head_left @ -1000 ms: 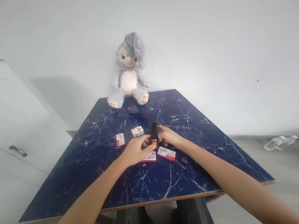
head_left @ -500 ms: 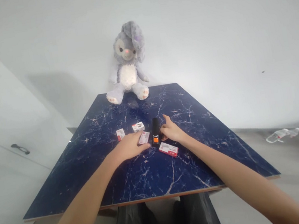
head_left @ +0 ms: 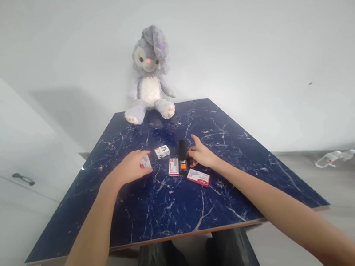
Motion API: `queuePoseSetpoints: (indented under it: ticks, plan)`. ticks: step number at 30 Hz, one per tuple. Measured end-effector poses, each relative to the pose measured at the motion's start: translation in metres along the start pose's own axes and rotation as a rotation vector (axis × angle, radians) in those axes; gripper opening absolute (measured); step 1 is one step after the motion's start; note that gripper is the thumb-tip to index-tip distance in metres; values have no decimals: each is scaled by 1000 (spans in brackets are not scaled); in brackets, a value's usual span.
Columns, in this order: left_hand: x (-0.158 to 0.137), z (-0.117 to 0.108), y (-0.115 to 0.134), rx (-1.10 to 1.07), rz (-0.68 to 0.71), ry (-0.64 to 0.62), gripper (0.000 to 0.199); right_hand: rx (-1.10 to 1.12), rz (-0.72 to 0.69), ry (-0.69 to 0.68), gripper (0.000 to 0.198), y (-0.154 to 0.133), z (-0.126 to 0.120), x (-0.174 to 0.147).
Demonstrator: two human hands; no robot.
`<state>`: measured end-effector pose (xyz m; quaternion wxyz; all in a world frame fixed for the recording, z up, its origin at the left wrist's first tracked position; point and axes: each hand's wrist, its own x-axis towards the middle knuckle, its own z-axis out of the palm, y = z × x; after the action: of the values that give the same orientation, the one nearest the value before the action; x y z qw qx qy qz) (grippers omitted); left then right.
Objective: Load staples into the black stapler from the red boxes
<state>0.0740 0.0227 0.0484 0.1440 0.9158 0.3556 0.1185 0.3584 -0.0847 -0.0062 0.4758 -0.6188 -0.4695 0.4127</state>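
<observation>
My left hand (head_left: 131,166) reaches over a small red and white box (head_left: 145,162) at the left of the group. Its fingers are spread over the box's near end, and no firm grip shows. My right hand (head_left: 202,156) presses its fingertips against the side of a black stapler (head_left: 182,151) with an orange end. The stapler lies flat on the dark blue marble table (head_left: 175,205), and the index finger is lifted. Three more small boxes lie close by: one behind (head_left: 162,151), one just left of the stapler (head_left: 173,167), one nearer to me (head_left: 198,177).
A grey plush rabbit (head_left: 148,77) sits at the table's far edge against the white wall. A white cabinet with a dark handle (head_left: 22,178) stands to the left. A plastic bottle (head_left: 334,157) lies on the floor at the right. My dark trousers show below the near table edge.
Both hands held the stapler a second ago. It now lies on the table. My left hand let go, pushed a box beside it, then moved left to the far-left box.
</observation>
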Motion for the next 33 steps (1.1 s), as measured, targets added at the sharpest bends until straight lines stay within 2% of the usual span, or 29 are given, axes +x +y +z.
queuePoseSetpoints:
  ticks: [3,4,7,9,11,13,14,16,18,21,24,30,33]
  plan:
    - [0,10,28,-118,92,153,77,-9,-35,-15,99,1,0,0]
    - [1,17,37,-149,135,146,79,-20,-51,-21,98,1,0,0]
    - [4,41,52,-165,270,-34,79,-45,-75,-30,94,1,0,-2]
    - [6,52,53,-171,305,-22,85,-49,-80,-34,93,0,0,-3]
    - [6,57,54,-153,329,83,86,-58,-87,-41,92,-2,0,-3]
    - [3,59,63,-106,394,162,73,-80,-94,-40,90,-3,1,-4]
    - [0,60,70,-77,457,160,64,-99,-100,-30,89,-5,1,-5]
    - [-6,66,89,-17,635,79,46,-137,-114,4,87,-7,2,-6]
    - [-12,73,107,58,800,12,39,-162,-136,23,87,-8,3,-8]
    - [-18,83,122,123,895,64,39,-175,-148,10,85,-9,4,-9]
    - [-21,86,125,55,922,89,38,-183,-131,-4,85,-8,4,-8]
    - [-30,93,140,75,705,175,21,-187,-132,-12,81,-7,3,-7]
    - [-28,84,137,-34,778,140,16,-187,-127,-23,82,-8,1,-6]
